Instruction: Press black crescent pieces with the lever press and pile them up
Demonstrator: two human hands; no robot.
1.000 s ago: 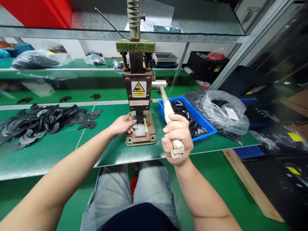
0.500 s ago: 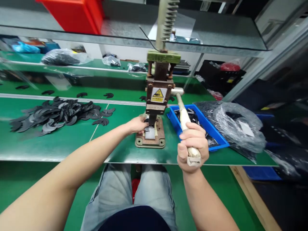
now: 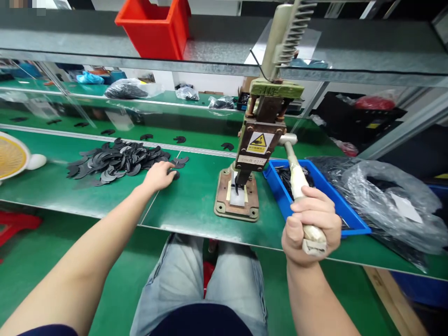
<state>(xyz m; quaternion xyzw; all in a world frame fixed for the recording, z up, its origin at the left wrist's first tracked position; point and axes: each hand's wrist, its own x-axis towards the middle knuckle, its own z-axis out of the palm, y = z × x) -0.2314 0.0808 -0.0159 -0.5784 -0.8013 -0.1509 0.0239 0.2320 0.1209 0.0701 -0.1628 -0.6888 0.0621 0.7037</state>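
Note:
My right hand (image 3: 313, 224) is wrapped round the wrapped lever (image 3: 297, 177) of a hand press (image 3: 261, 140). A small dark part (image 3: 237, 185) stands under the press ram, above the metal plate on its base (image 3: 221, 205). Over the green table, left of the press, my left hand (image 3: 159, 177) reaches to the right edge of a pile of flat black curved pieces (image 3: 119, 161). Its thumb and fingers are at a black piece (image 3: 174, 174); whether they grip it is unclear.
A blue bin (image 3: 353, 226) of black parts is right of the press, beside clear plastic bags (image 3: 392, 200). A red bin (image 3: 154, 35) sits on the upper shelf. A round yellow-and-white object (image 3: 12, 156) is at far left. Black pieces lie along the rear strip.
My left hand has left the press base and moved left to the pile. My right hand still holds the lever. The view has shifted left.

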